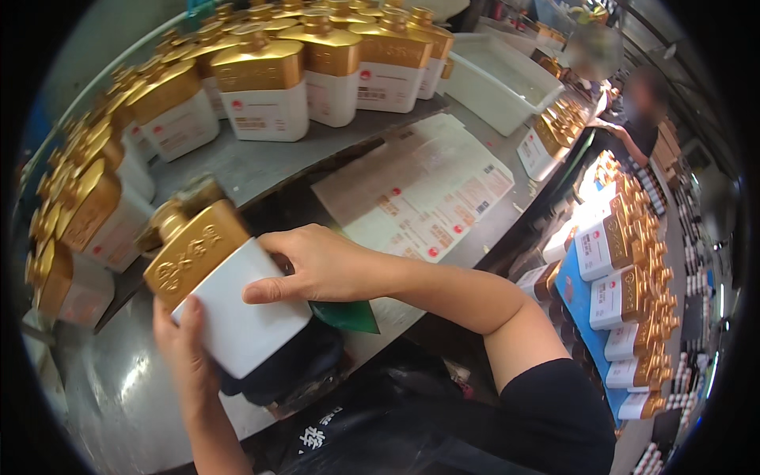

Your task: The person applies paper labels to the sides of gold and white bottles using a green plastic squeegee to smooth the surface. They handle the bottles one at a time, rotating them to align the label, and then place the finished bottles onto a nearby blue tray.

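Observation:
A flat, square-shouldered bottle (247, 305), gold above and white below, is tilted in front of me, its neck toward the upper left. My left hand (186, 340) grips its lower left edge, thumb against the white face. From the other side my right hand (321, 265) holds it, with the thumb laid on the plain white face and the fingers partly hidden behind. Below the bottle is a dark cloth (305, 366). Beside my right wrist a green piece (352, 317) shows. Beyond that arm lies a sheet of printed labels (423, 186).
Similar gold-and-white bottles (265, 99) crowd the metal table (119, 380) at the far side and left. A white tub (503, 83) stands at the back right. More bottles (609, 297) line a blue surface (582, 305) on the right. Another person (637, 127) is farther back.

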A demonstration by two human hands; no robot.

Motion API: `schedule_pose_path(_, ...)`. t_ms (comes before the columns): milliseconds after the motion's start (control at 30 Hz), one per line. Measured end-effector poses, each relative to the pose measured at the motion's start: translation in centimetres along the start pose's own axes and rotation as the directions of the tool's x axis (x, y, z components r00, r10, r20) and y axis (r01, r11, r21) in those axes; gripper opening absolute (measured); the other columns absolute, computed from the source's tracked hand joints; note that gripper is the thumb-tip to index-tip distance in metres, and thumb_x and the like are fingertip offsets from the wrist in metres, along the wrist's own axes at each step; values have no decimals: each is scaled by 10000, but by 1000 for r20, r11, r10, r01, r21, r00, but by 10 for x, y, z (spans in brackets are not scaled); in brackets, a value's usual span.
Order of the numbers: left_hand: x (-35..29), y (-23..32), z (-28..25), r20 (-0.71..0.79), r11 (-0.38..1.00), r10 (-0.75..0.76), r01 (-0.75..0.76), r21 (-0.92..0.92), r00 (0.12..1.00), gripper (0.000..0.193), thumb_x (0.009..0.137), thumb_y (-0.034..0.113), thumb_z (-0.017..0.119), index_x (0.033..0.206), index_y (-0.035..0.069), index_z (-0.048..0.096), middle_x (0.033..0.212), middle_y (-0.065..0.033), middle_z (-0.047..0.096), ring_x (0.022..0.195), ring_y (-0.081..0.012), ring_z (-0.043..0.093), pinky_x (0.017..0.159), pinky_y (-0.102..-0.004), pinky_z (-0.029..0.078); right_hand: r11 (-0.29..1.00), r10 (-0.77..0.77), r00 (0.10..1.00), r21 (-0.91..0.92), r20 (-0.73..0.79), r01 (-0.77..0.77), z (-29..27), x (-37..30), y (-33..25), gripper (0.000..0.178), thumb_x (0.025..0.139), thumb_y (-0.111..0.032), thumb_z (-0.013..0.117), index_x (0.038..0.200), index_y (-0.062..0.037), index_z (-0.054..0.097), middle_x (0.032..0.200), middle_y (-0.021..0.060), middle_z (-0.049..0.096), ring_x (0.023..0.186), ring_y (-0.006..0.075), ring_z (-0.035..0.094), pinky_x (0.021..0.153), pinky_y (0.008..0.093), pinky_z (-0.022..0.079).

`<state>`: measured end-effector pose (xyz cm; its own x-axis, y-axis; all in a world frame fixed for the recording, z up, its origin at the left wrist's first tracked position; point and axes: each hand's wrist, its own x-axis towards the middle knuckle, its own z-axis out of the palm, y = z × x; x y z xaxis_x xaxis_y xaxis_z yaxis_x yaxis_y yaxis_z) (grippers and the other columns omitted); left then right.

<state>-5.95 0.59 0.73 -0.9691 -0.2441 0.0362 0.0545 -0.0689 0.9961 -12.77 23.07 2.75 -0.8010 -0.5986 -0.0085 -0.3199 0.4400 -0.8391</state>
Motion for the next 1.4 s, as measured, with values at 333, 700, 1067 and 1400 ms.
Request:
schedule_pose_path(333,4,7,-28,-221,952,-306,293,-88,926,598,1014,502,439,1402,49,418,1250,-111,590,1114,-200,587,984,-335,446,650,434,652,-285,-621,-704,-188,-170,178,289,915,-175,577,1155,-61,689,1017,160,713,873,259,706,783,362,536)
schedule_pose_path(700,21,10,-43,-398,650,66,263,713,915,532,1070,309,265,1416,-61,425,1415,-289,467,1322,-380,462,1114,-425,377,165,412,739,-754,-533,-636,-231,-209,229,561,857,-123,609,1384,-306,543,1009,167,673,944,329,651,807,433,500)
schedule_pose_path(1067,15,5,-63,-47,336,460,-125,933,887,453,1053,323,347,1068,-35,625,1014,-239,624,930,-371,606,834,-453,497,390,517,478,-301,-710,-870,-267,-201,287,404,785,-407,750,991,-75,647,926,127,687,892,294,662,758,394,496)
schedule_pose_path(1400,-31,22,-17,569,188,412,-678,711,711,245,873,143,642,1109,177,695,1290,-142,564,1330,-356,466,1155,-567,239,34,4,464,-464,-886,-885,-289,-209,275,170,903,-206,562,945,-67,650,872,201,683,871,386,670,696,520,484)
